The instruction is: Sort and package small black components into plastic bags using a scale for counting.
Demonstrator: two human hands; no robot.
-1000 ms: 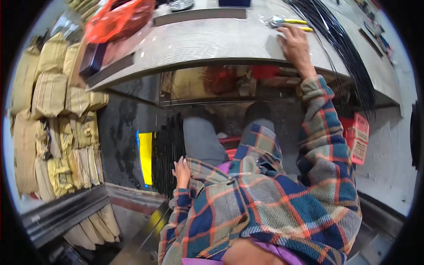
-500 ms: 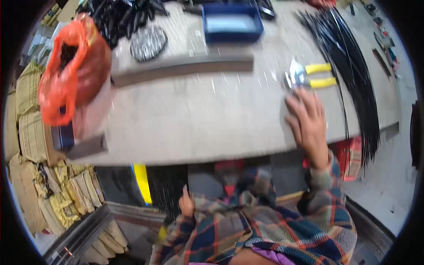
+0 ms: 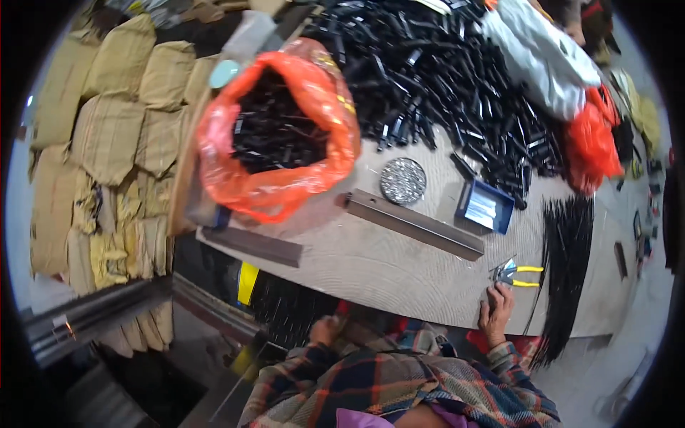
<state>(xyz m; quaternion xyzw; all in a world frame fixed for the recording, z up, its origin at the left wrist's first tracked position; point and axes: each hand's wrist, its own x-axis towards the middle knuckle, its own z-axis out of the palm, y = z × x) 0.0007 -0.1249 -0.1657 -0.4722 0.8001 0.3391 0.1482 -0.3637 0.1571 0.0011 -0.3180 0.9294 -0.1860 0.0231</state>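
Note:
My right hand rests palm-down near the table's front edge, fingers stretched out. Its fingertips reach the near side of a pair of pliers with yellow handles, and whether they touch it I cannot tell. Below the table edge, my left hand hangs beside a bundle of black strands; its fingers are small and partly hidden. To the right of the pliers lies a long bundle of black cable-like strips. A dark metal bar lies left of the pliers.
A red plastic bag of black parts stands at the left. Behind are a heap of black pieces, a round dish of small metal parts and a blue box. Another bar lies front left, by stacked sacks.
The view has swung left and takes in more of the table, so things appear shifted and smaller. My right hand stays by the pliers, its fingertips closer to them.

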